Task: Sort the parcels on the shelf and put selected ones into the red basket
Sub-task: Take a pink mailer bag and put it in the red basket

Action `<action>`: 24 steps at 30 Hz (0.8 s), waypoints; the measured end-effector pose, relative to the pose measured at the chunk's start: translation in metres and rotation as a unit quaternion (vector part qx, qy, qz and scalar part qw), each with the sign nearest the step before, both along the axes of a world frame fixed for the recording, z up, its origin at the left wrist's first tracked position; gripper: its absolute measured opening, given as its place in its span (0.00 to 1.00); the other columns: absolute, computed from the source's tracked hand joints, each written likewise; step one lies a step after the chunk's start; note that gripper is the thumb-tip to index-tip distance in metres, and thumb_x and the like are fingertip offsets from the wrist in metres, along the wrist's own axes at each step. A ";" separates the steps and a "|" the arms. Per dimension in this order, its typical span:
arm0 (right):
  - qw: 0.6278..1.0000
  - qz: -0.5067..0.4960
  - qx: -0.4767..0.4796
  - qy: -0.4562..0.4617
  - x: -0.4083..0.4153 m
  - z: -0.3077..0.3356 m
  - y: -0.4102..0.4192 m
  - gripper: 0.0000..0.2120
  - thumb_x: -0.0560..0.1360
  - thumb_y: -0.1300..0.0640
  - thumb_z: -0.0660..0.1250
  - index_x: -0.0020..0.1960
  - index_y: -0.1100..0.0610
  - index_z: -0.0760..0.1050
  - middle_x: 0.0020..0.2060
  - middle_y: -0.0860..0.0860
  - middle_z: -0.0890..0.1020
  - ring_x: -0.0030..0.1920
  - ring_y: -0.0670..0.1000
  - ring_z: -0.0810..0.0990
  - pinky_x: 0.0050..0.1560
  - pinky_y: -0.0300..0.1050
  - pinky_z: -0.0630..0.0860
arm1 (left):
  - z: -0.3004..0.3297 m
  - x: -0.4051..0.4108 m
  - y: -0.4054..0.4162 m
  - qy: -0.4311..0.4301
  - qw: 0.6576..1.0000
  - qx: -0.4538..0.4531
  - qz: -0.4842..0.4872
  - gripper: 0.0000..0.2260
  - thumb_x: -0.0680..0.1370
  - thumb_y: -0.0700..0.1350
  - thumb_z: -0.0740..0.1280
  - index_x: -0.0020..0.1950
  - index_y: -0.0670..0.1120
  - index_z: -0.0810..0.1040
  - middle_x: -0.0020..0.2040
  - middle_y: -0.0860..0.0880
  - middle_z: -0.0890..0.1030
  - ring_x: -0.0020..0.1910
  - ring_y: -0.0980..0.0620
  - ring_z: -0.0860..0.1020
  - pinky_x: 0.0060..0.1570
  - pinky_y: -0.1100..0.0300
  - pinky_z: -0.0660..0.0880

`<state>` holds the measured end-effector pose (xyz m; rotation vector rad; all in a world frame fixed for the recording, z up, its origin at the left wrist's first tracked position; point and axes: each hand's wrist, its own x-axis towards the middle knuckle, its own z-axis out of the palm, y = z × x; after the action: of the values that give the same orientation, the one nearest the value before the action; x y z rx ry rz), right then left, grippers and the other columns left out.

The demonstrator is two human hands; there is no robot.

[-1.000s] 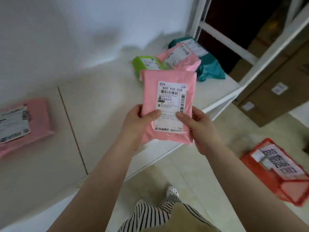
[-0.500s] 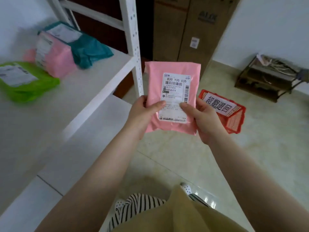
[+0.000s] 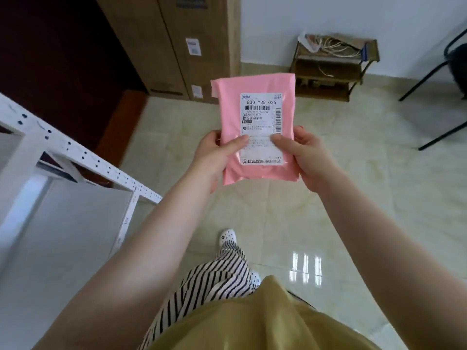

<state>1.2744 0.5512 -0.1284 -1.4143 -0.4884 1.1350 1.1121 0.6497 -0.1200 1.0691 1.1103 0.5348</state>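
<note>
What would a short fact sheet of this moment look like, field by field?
Held item: pink plastic mailer parcel, upright, white printed label facing the camera
Left hand: grips the parcel's lower left edge, thumb on the label
Right hand: grips the lower right edge, thumb on the label
Shelf: white metal shelf frame at the left
Red basket: not in view
Background: tall cardboard boxes, small wooden rack, glossy tile floor

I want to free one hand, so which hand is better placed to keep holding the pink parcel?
Probably the right hand: it cups the pink parcel along its side and under its bottom corner, thumb across the label. The left hand grips only the opposite edge.
</note>
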 end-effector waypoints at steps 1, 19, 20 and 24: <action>1.000 -0.009 -0.002 0.003 0.014 -0.002 0.004 0.21 0.67 0.55 0.76 0.58 0.59 0.81 0.54 0.58 0.86 0.56 0.61 0.84 0.61 0.63 0.77 | -0.001 0.016 0.007 -0.003 1.000 -0.005 -0.009 0.18 0.73 0.40 0.74 0.61 0.39 0.76 0.52 0.43 0.84 0.44 0.49 0.84 0.41 0.57 0.81; 0.991 -0.122 -0.011 0.045 0.263 -0.031 0.113 0.21 0.74 0.60 0.70 0.65 0.64 0.76 0.57 0.60 0.84 0.56 0.61 0.84 0.57 0.56 0.80 | -0.039 0.297 0.160 0.002 0.990 -0.029 -0.135 0.18 0.71 0.42 0.76 0.59 0.41 0.78 0.54 0.41 0.84 0.51 0.42 0.84 0.54 0.44 0.80; 0.991 -0.123 -0.014 0.049 0.276 -0.036 0.122 0.21 0.74 0.60 0.70 0.66 0.64 0.76 0.57 0.60 0.84 0.56 0.61 0.84 0.56 0.55 0.81 | -0.044 0.307 0.169 0.008 0.991 -0.031 -0.131 0.18 0.71 0.42 0.76 0.59 0.41 0.78 0.54 0.41 0.84 0.51 0.43 0.84 0.55 0.44 0.80; 0.992 -0.109 -0.038 0.055 0.319 -0.062 0.168 0.22 0.73 0.60 0.72 0.65 0.64 0.74 0.54 0.59 0.86 0.50 0.58 0.86 0.52 0.53 0.82 | -0.067 0.343 0.205 0.017 0.993 -0.039 -0.110 0.25 0.67 0.49 0.77 0.60 0.42 0.78 0.53 0.43 0.85 0.51 0.44 0.84 0.55 0.43 0.80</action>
<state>1.5934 0.7193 -0.1906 -1.4236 -0.2085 1.0559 1.4546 0.8547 -0.1869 1.1189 1.0197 0.2976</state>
